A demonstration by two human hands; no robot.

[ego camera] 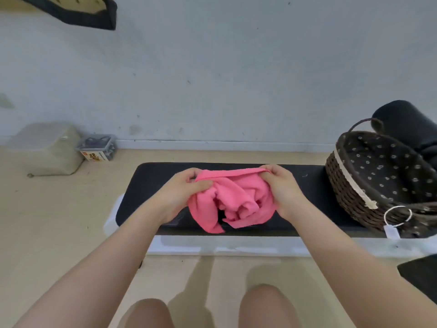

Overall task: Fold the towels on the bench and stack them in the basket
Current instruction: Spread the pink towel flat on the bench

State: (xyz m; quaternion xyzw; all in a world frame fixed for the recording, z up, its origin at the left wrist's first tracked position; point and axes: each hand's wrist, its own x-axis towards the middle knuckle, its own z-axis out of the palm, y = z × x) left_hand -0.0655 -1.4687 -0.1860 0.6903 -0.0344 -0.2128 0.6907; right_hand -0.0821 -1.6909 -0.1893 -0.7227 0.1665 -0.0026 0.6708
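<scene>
Head view. We take the black bench (151,181) as our landmark. Over its middle we see a pink towel (233,200), bunched and unfolded, its lower folds drooping toward the bench's near edge; whether they rest on the pad we cannot tell. The left hand (183,192) grips the towel's upper left corner, thumb laid across the cloth and fingers curled behind it. The right hand (281,185) pinches the upper right corner, fingers bent over the top hem, which runs taut between the two hands. On the bench's right end stands a dark wicker basket (343,185) with a dotted lining, well apart from the towel. Behind the bench's left end, on the floor by the wall, sit a beige box (45,150) and a small clear container (98,147).
</scene>
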